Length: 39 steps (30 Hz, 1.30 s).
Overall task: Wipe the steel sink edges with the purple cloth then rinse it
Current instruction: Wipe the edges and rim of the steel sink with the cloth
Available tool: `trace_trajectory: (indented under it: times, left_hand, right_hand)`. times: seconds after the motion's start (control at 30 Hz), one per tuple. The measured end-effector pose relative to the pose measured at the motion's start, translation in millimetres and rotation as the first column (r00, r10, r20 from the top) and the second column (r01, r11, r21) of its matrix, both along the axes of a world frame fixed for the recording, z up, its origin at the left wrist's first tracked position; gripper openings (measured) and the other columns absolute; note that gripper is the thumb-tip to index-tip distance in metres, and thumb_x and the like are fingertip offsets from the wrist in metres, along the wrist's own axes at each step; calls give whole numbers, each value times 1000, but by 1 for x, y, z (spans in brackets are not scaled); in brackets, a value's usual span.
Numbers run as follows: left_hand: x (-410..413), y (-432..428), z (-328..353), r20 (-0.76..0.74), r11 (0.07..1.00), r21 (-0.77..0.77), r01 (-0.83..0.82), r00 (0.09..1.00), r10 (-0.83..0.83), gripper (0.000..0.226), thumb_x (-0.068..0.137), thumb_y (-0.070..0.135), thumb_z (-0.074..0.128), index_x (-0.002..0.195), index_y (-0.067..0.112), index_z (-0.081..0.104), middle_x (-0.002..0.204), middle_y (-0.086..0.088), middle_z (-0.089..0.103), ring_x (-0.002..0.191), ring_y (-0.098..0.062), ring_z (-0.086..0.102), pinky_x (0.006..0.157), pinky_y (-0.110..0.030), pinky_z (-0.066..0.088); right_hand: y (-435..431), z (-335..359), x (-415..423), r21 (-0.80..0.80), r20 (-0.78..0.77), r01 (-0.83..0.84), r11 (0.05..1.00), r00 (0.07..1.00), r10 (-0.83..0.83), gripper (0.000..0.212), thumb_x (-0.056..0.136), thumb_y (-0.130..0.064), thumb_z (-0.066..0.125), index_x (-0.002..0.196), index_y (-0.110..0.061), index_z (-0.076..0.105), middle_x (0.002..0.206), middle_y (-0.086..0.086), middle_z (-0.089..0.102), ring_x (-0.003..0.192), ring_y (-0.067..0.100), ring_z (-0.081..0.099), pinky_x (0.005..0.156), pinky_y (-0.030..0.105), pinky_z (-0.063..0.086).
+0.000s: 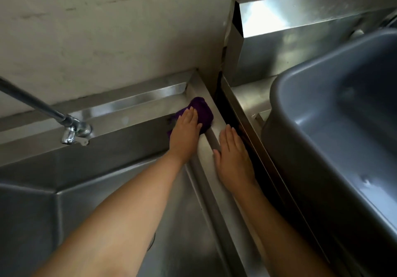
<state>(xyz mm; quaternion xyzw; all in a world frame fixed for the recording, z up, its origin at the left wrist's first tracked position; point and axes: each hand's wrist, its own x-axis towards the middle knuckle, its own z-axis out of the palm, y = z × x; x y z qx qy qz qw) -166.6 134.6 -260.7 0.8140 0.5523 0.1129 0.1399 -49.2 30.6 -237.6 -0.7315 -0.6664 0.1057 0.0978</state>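
A chrome tap on a long steel pipe (75, 131) sits at about nine o'clock in the view, its spout over the back rim of the brushed steel sink (133, 116). Further right, the left hand (185, 130) lies flat on the bunched dark purple cloth (203, 110), fingers straight and together, pressing it down without curling round it. The cloth sits in the sink's far right corner, at about one o'clock from the basin, where the back rim meets the side rim.

The right hand (233, 154) rests palm down on the side rim at about five o'clock from the cloth, fingers extended and holding nothing. The two hands are near but apart. Beyond a dark gap, at three o'clock, stand a second steel counter (247, 98) and a large grey plastic tub (281, 109).

The cloth looks soft, light and limp, and will likely slide easily on the smooth steel. A flat palm should keep it spread for wiping. For rinsing, gathering it into a fist suits better.
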Motion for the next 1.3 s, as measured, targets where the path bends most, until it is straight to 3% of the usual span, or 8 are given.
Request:
trace_trajectory:
  times: [0.17, 0.4, 0.53, 0.67, 0.83, 1.07, 1.17, 1.3]
  left_hand:
    - [0, 25, 3, -49, 998, 20, -55, 997, 55, 47, 100, 20, 32, 144, 4, 26, 153, -12, 27, 142, -23, 23, 118, -33, 13]
    - [3, 35, 8, -84, 993, 30, -111, 990, 113, 47, 101, 21, 30, 145, 5, 24, 153, -12, 26, 142, -23, 22, 118, -33, 12]
    - [1, 34, 8, -46, 994, -22, -105, 994, 104, 49, 101, 23, 29, 145, 5, 21, 154, -12, 24, 144, -23, 19, 118, -34, 10]
    - [-4, 35, 11, -24, 989, -125, -81, 997, 79, 52, 100, 24, 31, 146, 5, 18, 156, -12, 20, 144, -22, 16, 118, -32, 8]
    - [-8, 33, 19, 0, 973, -226, -48, 999, 49, 59, 96, 25, 36, 148, 7, 14, 158, -10, 12, 146, -20, 9, 117, -30, 2]
    - [-6, 28, 16, -2, 983, -176, -54, 999, 54, 58, 97, 24, 38, 147, 6, 15, 157, -10, 15, 145, -21, 11, 118, -31, 5]
    - [-8, 25, 15, -9, 984, -171, -47, 999, 47, 58, 98, 25, 37, 147, 6, 15, 157, -11, 15, 145, -21, 11, 118, -30, 5]
    - [-9, 28, 19, -63, 986, -167, -20, 998, 10, 58, 98, 27, 36, 148, 7, 14, 157, -9, 14, 145, -19, 11, 117, -30, 9]
  right_hand:
    - [1, -7, 1, 31, -5, 34, 999, 999, -34, 60, 95, -28, 45, 146, -5, 23, 156, 12, 17, 144, 23, 14, 112, 29, 10]
    - [5, -13, 1, 18, -3, 54, 998, 999, -54, 54, 95, -21, 42, 145, -7, 25, 156, 11, 19, 144, 21, 16, 111, 28, 12]
    - [7, -14, 1, 15, 96, 45, 999, 994, -46, 54, 94, -21, 44, 143, -6, 29, 154, 14, 23, 142, 24, 22, 112, 32, 19]
    - [5, -14, 3, 25, 97, 28, 999, 995, -30, 52, 95, -22, 44, 143, -5, 30, 154, 13, 24, 142, 23, 22, 110, 29, 15]
    - [4, -15, 2, 28, 152, 24, 999, 988, -28, 54, 91, -22, 52, 138, 0, 38, 148, 19, 35, 137, 29, 34, 107, 33, 22]
    - [7, -9, 2, -22, 121, -12, 1000, 993, 15, 58, 99, -25, 29, 148, -8, 2, 158, 11, -3, 146, 22, -5, 112, 30, -3]
    - [20, -5, -3, -26, 122, -24, 999, 992, 27, 63, 97, -20, 35, 148, -8, 0, 158, 12, -6, 145, 23, -9, 112, 31, -8]
    - [56, 7, -15, 87, -46, -68, 994, 996, 72, 63, 95, -13, 43, 148, -12, 11, 158, 9, 7, 146, 21, 1, 117, 34, 1]
